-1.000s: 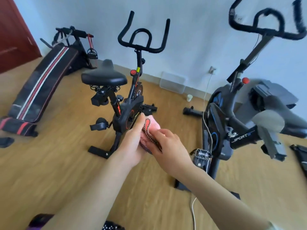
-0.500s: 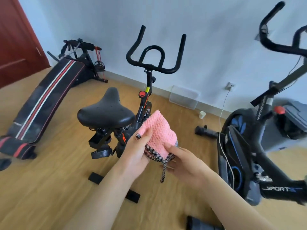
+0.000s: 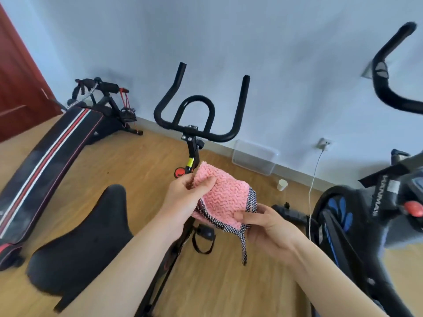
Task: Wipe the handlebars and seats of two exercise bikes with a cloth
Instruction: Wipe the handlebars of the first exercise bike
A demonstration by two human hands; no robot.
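Observation:
A pink knitted cloth (image 3: 223, 197) with a black-and-white checked trim is held up between both hands. My left hand (image 3: 185, 197) pinches its upper left corner; my right hand (image 3: 265, 227) grips its lower right edge. Just below and left lies the black seat (image 3: 84, 236) of the nearer exercise bike, partly under my left forearm. Its black handlebars (image 3: 199, 115) rise straight ahead, beyond the cloth. The second bike (image 3: 370, 213) stands at the right, its handlebar (image 3: 389, 72) high at the frame edge and its seat out of sight.
A striped sit-up bench (image 3: 52, 152) slopes along the left, in front of a red door (image 3: 16, 88). A clear plastic box (image 3: 254, 160), a paper cup (image 3: 282, 185) and a white cable (image 3: 312, 186) from a wall socket sit by the far wall. Wooden floor all around.
The view has closed in on the nearer bike, whose seat now sits low at the left. The cloth has been spread wider between my hands, which have drawn apart.

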